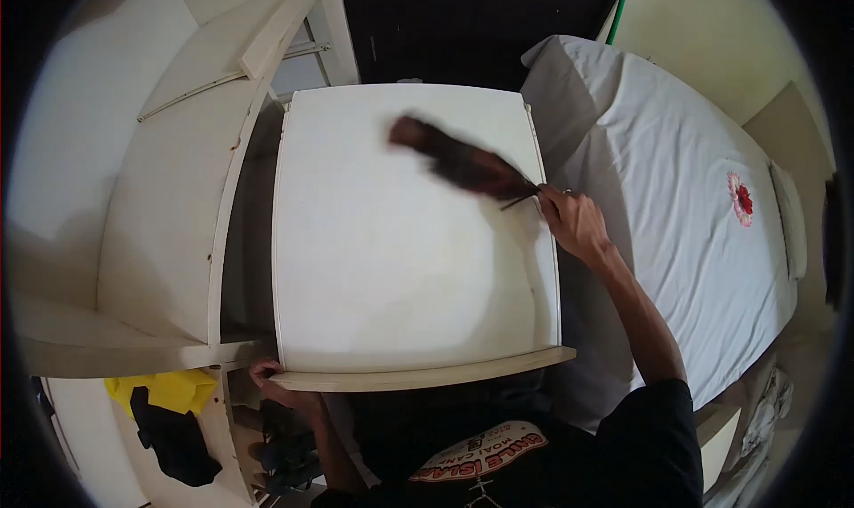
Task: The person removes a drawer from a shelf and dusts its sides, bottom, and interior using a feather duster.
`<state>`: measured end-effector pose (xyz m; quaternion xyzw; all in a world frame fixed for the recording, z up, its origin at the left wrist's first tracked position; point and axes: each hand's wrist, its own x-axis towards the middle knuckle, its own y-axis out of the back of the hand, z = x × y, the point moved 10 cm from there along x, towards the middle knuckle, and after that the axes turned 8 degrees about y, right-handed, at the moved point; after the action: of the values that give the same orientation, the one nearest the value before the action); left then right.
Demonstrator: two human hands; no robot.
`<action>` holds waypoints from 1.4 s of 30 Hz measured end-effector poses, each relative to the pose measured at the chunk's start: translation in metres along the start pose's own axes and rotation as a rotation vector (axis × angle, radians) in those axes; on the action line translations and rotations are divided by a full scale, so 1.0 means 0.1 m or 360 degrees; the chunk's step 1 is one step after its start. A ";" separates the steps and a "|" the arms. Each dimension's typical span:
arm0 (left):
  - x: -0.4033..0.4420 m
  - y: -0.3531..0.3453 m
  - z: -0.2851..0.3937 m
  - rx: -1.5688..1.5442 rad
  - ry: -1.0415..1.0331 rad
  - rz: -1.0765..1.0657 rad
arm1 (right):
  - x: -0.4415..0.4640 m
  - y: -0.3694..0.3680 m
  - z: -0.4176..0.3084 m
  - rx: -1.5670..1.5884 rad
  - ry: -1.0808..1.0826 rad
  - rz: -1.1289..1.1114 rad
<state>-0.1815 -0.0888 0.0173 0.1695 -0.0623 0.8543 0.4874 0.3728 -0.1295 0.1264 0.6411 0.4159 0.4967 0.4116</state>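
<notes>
My right hand [576, 223] is closed on the thin handle of a dark brown duster [463, 161], blurred by motion, over the right and upper part of a white panel [391, 259]. The panel looks like a pulled-out drawer or board with a pale wooden front edge [427, 376]. At that edge's left corner is my left hand [274, 383], its fingers curled against the corner.
A white cabinet frame [222, 232] runs along the left. On the right lies a bed with a pale sheet [685, 179] and a red flower on it. Yellow cloth [169, 390] and a black cloth [173, 441] hang at the lower left. A dark surface [436, 28] stands behind.
</notes>
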 end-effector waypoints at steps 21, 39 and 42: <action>0.01 -0.03 0.09 0.0213 -0.0061 -0.0014 | -0.31 -0.05 0.29 0.0114 -0.0375 0.0059; 0.03 -0.04 0.08 -0.0021 0.0007 -0.0010 | -0.53 0.05 0.36 0.0135 -0.0470 0.0014; 0.01 0.00 0.05 0.0067 -0.0063 -0.0020 | -0.48 0.12 0.23 0.0094 -0.0286 -0.0022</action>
<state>-0.1805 -0.0896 0.0226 0.1969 -0.0529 0.8489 0.4876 0.3892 -0.1815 0.1193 0.6921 0.3962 0.4216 0.4316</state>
